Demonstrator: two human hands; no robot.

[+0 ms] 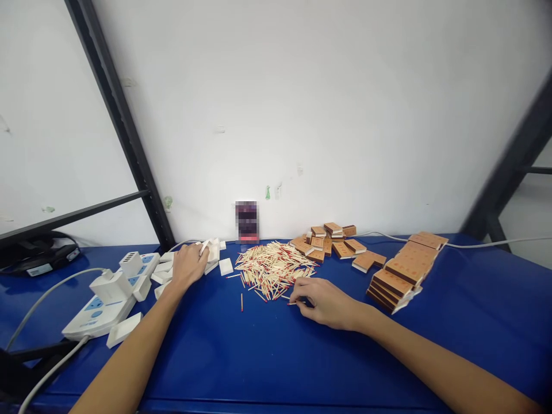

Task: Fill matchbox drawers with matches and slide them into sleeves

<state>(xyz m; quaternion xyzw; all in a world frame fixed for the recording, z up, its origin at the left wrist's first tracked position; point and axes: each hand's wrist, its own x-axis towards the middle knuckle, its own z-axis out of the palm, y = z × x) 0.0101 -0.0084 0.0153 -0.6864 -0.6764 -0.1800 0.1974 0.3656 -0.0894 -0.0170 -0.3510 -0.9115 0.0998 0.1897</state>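
Observation:
My left hand (188, 265) reaches into a group of white matchbox trays (226, 266). Its fingers close on one white matchbox tray (204, 248), partly hidden by the hand. At the front right edge of a loose heap of red-tipped matches (276, 265), my right hand (321, 300) is in a pinch, with a matchstick (291, 303) at its fingertips. One single match (242, 302) lies apart, in front of the heap. Brown matchbox sleeves and boxes (344, 249) lie scattered behind and right of the heap.
Stacked brown matchboxes (399, 270) stand in rows at the right. A white power strip (99, 313) with plugs and cables lies at the left, with another white tray (124, 330) beside it. A phone-like screen (247, 221) leans on the wall. Black frame posts (125, 126) flank the blue table (259, 368).

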